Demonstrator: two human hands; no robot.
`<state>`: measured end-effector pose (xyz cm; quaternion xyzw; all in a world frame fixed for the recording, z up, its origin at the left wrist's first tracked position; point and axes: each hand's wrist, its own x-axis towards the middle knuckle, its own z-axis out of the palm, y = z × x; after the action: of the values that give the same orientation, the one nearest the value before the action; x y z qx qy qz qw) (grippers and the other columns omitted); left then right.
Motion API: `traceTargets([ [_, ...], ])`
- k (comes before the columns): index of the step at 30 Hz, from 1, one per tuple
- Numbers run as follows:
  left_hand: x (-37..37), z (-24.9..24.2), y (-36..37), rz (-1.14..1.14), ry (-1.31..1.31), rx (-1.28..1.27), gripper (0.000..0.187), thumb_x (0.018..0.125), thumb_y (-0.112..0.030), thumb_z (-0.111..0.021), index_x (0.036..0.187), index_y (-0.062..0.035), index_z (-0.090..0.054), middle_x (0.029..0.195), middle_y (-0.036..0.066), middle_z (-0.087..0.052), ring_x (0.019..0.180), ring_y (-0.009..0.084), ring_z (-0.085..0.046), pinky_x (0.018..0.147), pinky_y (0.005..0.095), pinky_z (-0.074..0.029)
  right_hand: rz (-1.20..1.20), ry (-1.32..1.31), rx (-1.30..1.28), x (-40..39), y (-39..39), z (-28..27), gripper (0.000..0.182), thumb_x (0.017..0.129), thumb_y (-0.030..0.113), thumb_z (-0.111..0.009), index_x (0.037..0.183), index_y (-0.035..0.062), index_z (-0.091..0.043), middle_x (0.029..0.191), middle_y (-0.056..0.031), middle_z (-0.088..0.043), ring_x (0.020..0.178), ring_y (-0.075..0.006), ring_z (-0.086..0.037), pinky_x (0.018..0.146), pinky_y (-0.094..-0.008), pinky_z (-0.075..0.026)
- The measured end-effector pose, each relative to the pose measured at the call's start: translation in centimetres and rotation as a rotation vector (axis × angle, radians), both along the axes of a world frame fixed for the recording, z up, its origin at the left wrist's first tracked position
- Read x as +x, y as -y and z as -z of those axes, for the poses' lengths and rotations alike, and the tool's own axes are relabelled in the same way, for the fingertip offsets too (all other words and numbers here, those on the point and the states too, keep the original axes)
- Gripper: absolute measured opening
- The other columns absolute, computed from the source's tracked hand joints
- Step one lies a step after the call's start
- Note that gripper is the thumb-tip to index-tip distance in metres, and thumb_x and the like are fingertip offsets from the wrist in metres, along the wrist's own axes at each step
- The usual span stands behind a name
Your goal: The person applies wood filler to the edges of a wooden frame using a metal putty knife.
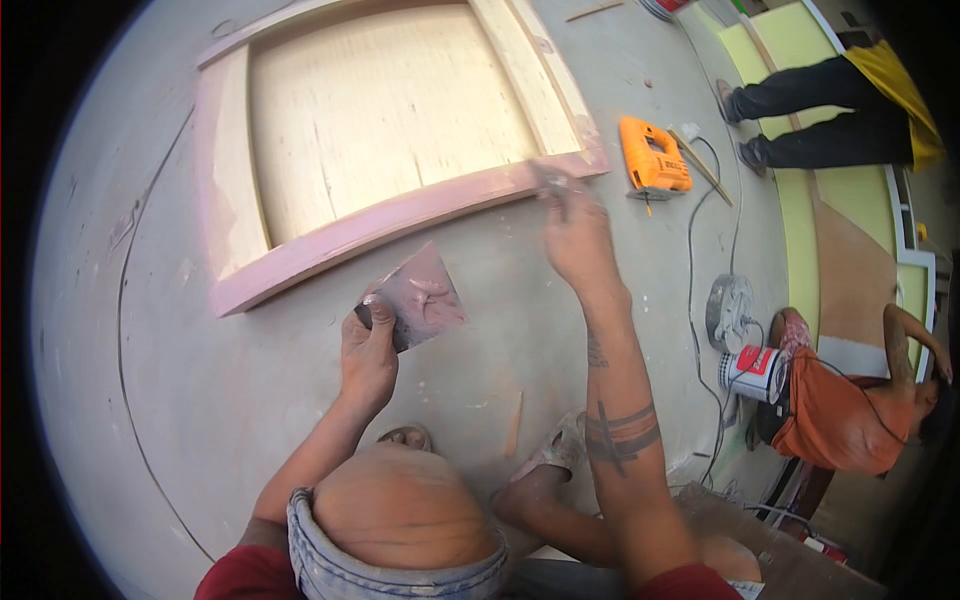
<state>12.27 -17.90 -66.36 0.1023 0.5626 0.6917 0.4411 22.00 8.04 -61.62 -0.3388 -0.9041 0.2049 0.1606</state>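
Observation:
My left hand [370, 345] is closed on the corner of a flat square plate [425, 295] smeared with pink putty, its thumb on top. My right hand [575, 225] is closed round a small dark putty knife [549, 180], slightly blurred, at the near right corner of a wooden frame panel [330, 247]. Pink putty covers the panel's near and left edges, while its recessed middle is bare pale wood. The plate is held above the floor, just on the near side of the panel.
An orange jigsaw [652, 160] lies right of the panel beside a wooden stick [700, 167]. Its cable crosses the floor. Farther right are a paint can [752, 372], a round grey object [730, 312], a crouching person [840, 410] and a standing person's legs [820, 115].

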Motion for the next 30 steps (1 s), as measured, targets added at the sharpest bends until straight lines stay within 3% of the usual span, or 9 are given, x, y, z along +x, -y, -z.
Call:
traceTargets([
  [3, 0.3, 0.5, 0.5, -0.022, 0.031, -0.016, 0.067, 0.103, -0.057, -0.043, 0.135, 0.0007, -0.052, 0.118, 0.007, -0.064, 0.108, 0.0153, -0.062, 0.095, 0.0335, -0.051, 0.186, -0.168, 0.087, 0.2, -0.8, 2.8, 0.047, 0.098, 0.003, -0.053, 0.145, 0.0075, -0.049, 0.130, -0.0176, -0.061, 0.125, -0.0367, -0.052, 0.107, -0.0479, -0.042],
  [6, 0.4, 0.2, 0.5, -0.019, 0.028, -0.028, 0.065, 0.104, -0.057, -0.043, 0.134, 0.0002, -0.052, 0.118, 0.007, -0.064, 0.107, 0.0154, -0.062, 0.095, 0.0336, -0.051, 0.186, -0.190, 0.272, -1.4, 0.5, 5.1, 0.057, 0.094, 0.001, -0.056, 0.149, 0.0080, -0.042, 0.139, -0.0203, -0.052, 0.129, -0.0403, -0.046, 0.112, -0.0506, -0.037],
  [9, 0.7, 0.1, 0.2, -0.035, 0.027, -0.041, 0.064, 0.104, -0.056, -0.044, 0.133, -0.0001, -0.053, 0.117, 0.007, -0.064, 0.106, 0.0156, -0.062, 0.094, 0.0336, -0.051, 0.147, 0.099, 0.273, -1.4, 2.9, 8.4, 0.063, 0.090, 0.003, -0.058, 0.151, 0.0041, -0.039, 0.150, -0.0205, -0.040, 0.135, -0.0450, -0.037, 0.111, -0.0561, -0.035],
  [13, 0.6, 1.2, 0.4, -0.059, 0.068, -0.039, 0.065, 0.103, -0.057, -0.045, 0.134, -0.0003, -0.054, 0.116, 0.007, -0.065, 0.105, 0.0158, -0.063, 0.094, 0.0339, -0.052, 0.069, 0.283, 0.233, -0.4, 6.9, 5.5, 0.057, 0.086, 0.002, -0.058, 0.143, 0.0033, -0.051, 0.141, -0.0183, -0.052, 0.128, -0.0454, -0.044, 0.107, -0.0574, -0.039],
  [16, 0.4, 1.2, 0.5, -0.034, 0.071, -0.010, 0.065, 0.103, -0.057, -0.045, 0.133, -0.0005, -0.055, 0.116, 0.007, -0.066, 0.104, 0.0158, -0.063, 0.093, 0.0339, -0.052, 0.011, 0.323, 0.041, 0.8, 5.8, 0.9, 0.049, 0.088, 0.005, -0.057, 0.137, 0.0036, -0.057, 0.133, -0.0167, -0.059, 0.124, -0.0420, -0.050, 0.102, -0.0535, -0.045],
  [19, 0.6, 0.6, 0.3, -0.022, 0.099, -0.060, 0.062, 0.103, -0.056, -0.045, 0.130, -0.0013, -0.056, 0.116, 0.007, -0.066, 0.105, 0.0155, -0.064, 0.093, 0.0340, -0.052, 0.070, 0.336, 0.202, 0.6, 1.6, -0.5, 0.045, 0.090, 0.008, -0.056, 0.134, 0.0021, -0.057, 0.128, -0.0155, -0.062, 0.120, -0.0381, -0.055, 0.097, -0.0474, -0.050],
  [22, 0.7, 0.7, 0.2, -0.033, 0.102, -0.025, 0.063, 0.103, -0.057, -0.045, 0.128, -0.0009, -0.057, 0.116, 0.007, -0.066, 0.104, 0.0155, -0.063, 0.093, 0.0336, -0.052, 0.239, 0.530, 0.166, -1.7, -1.8, -0.9, 0.043, 0.089, 0.009, -0.057, 0.131, 0.0010, -0.059, 0.126, -0.0172, -0.063, 0.114, -0.0350, -0.060, 0.095, -0.0431, -0.052],
  [25, 0.7, 1.4, 0.5, -0.052, 0.069, -0.069, 0.070, 0.103, -0.059, -0.044, 0.134, 0.0033, -0.055, 0.115, 0.007, -0.065, 0.101, 0.0139, -0.062, 0.091, 0.0311, -0.053, 0.144, 0.502, 0.276, -4.4, -1.9, 2.0, 0.034, 0.087, 0.010, -0.058, 0.119, 0.0008, -0.067, 0.116, -0.0174, -0.067, 0.110, -0.0327, -0.063, 0.093, -0.0423, -0.052],
  [30, 0.7, 1.4, 0.5, -0.074, 0.082, -0.055, 0.069, 0.103, -0.057, -0.046, 0.135, 0.0036, -0.054, 0.116, 0.008, -0.066, 0.104, 0.0154, -0.063, 0.094, 0.0324, -0.052, -0.135, 0.650, 0.381, -12.0, 3.6, 1.9, 0.022, 0.087, 0.014, -0.059, 0.099, 0.0061, -0.075, 0.103, -0.0104, -0.072, 0.102, -0.0236, -0.066, 0.089, -0.0383, -0.052],
])
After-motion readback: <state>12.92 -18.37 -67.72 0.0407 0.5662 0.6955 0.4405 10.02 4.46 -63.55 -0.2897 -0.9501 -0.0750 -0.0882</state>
